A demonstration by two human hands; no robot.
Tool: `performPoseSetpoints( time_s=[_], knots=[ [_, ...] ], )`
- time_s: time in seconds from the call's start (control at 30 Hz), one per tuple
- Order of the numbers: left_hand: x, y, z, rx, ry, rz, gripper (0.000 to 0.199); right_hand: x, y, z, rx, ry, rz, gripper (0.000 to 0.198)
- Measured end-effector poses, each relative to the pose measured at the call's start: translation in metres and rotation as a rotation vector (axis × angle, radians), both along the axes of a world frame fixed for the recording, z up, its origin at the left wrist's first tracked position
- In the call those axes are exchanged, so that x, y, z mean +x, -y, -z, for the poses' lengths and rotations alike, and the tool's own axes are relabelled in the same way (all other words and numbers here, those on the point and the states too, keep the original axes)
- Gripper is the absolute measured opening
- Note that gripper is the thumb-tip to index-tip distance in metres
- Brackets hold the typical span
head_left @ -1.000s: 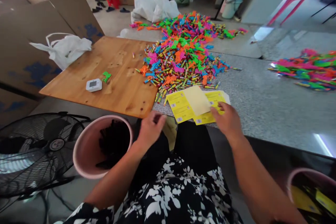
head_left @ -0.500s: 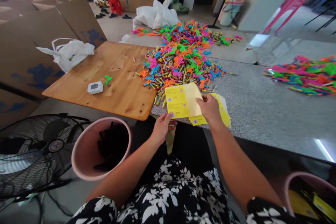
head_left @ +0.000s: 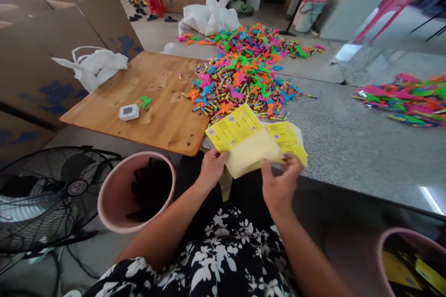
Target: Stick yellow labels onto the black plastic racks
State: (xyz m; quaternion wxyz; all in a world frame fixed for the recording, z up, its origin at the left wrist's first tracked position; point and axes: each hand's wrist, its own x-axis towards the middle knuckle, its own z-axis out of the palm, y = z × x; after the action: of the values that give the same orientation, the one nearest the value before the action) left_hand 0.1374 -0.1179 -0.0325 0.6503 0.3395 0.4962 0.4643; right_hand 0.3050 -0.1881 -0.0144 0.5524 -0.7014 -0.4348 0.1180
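Observation:
A yellow printed sheet [head_left: 234, 129] with a plain pale-yellow lower part is held over the table's front edge. My left hand [head_left: 213, 167] is closed on its lower left edge, thumb on top. My right hand [head_left: 280, 183] is at the lower right edge, with the thumb against the sheet and the fingers curled around its right corner; these fingers are slightly blurred. Just behind and to the right, more yellow printed sheets [head_left: 287, 139] lie on the grey speckled tabletop [head_left: 341, 148], partly covered by the held one.
A heap of colourful plastic toy guns and small striped tubes [head_left: 240, 79] lies beyond the sheets; another pile [head_left: 411, 102] is at right. On the wooden board [head_left: 163, 102] are a white timer [head_left: 128, 112] and a green piece [head_left: 145, 102]. Pink bins [head_left: 104, 204] and a fan [head_left: 52, 195] stand low.
The held sheet has turned and come lower, showing more of its pale part. My right hand has moved down and nearer to me, along the sheet's edge. My left hand keeps its hold.

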Motion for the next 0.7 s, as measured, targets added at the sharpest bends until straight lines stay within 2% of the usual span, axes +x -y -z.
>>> performPoseSetpoints(
  time_s=[0.03,0.1,0.17,0.23,0.3,0.43,0.57,0.7],
  knots=[
    [-0.006,-0.005,-0.002,-0.005,-0.052,0.055,0.029,0.008,0.001,-0.003,0.077,0.232,0.021,0.06],
    [-0.014,-0.013,-0.009,-0.068,-0.08,0.23,0.026,0.018,-0.003,-0.007,0.141,0.56,-0.135,0.053],
    [-0.016,-0.018,-0.016,-0.156,-0.041,0.383,0.027,0.021,-0.012,-0.007,0.12,0.71,-0.392,0.042],
    [-0.016,-0.019,-0.021,-0.21,0.013,0.444,0.03,0.018,-0.022,0.0,0.078,0.752,-0.573,0.039],
    [-0.015,-0.017,-0.022,-0.223,0.091,0.465,0.036,0.013,-0.029,0.009,0.047,0.73,-0.624,0.039],
    [-0.019,-0.01,-0.017,-0.161,0.237,0.579,0.045,0.007,-0.035,0.022,0.019,0.611,-0.601,0.03],
    [-0.023,-0.008,-0.015,-0.063,0.108,0.646,0.042,0.008,-0.038,0.017,0.008,0.483,-0.589,0.018],
    [-0.02,-0.013,-0.021,0.016,-0.023,0.679,0.038,0.015,-0.045,0.005,-0.055,0.216,-0.609,0.014]
  ],
)
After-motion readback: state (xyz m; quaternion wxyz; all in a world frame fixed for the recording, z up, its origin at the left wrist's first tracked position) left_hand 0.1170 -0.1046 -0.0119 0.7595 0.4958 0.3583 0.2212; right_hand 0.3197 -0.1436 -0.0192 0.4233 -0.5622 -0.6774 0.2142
